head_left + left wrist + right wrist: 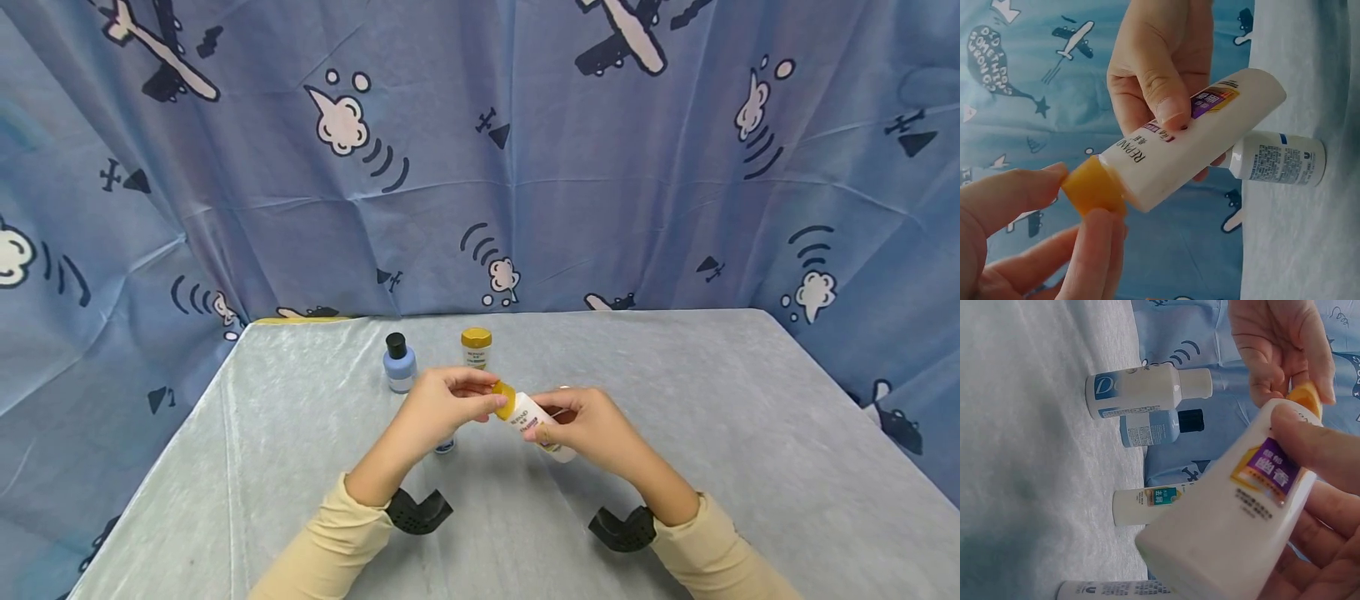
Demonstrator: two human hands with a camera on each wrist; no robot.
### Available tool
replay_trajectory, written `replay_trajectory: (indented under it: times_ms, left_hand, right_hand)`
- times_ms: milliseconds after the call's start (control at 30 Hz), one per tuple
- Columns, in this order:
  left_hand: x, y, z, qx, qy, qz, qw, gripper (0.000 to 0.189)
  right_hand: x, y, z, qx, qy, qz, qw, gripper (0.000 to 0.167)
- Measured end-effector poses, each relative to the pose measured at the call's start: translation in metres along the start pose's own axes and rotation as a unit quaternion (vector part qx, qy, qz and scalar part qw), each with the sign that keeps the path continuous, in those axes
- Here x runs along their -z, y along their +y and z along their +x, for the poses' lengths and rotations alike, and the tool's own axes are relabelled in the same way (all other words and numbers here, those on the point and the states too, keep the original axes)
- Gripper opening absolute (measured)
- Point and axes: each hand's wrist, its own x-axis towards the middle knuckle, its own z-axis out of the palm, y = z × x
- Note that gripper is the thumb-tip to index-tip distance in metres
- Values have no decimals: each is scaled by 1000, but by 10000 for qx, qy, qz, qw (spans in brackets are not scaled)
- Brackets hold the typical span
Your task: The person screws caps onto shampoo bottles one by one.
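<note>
A white shampoo bottle (536,421) with a purple label is held tilted above the table, its top toward the left. My right hand (596,429) grips its body, with the thumb on the label side in the right wrist view. The thumb and fingers of my left hand (446,402) pinch its yellow cap (1094,187), which sits at the bottle's top end. Behind the left hand, a white bottle with a blue label (1138,387) stands mostly hidden in the head view.
A blue bottle with a black cap (400,365) and a white bottle with a gold cap (476,346) stand farther back on the grey-covered table (675,375). Another white bottle (1285,159) stands behind the right hand. A patterned blue curtain (450,208) hangs beyond.
</note>
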Motion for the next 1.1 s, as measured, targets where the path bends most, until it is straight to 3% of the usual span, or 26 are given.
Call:
replay_trajectory:
  times_ms: [300,633,767,933,1100]
  left_hand:
    - [3,1,-1,-452,-243,455,9976,30]
    - [6,2,-4,-701,-730,179,9947,33]
    - [9,2,-3,-655,-625,184,9957,39]
    - [13,2,-3,-330,-379,-24,9987,39]
    - [13,3,-3,-339,-394,26,9986,36]
  right_hand:
    - [4,0,-1,96,-61,-20,9999,42]
    - [4,4,0,124,-263,144,9995,43]
    - [4,4,0,61,-278,193,9994,45]
    - [4,3,0,28,-246,210,9995,45]
    - [4,2,0,29,-292,260,9992,44]
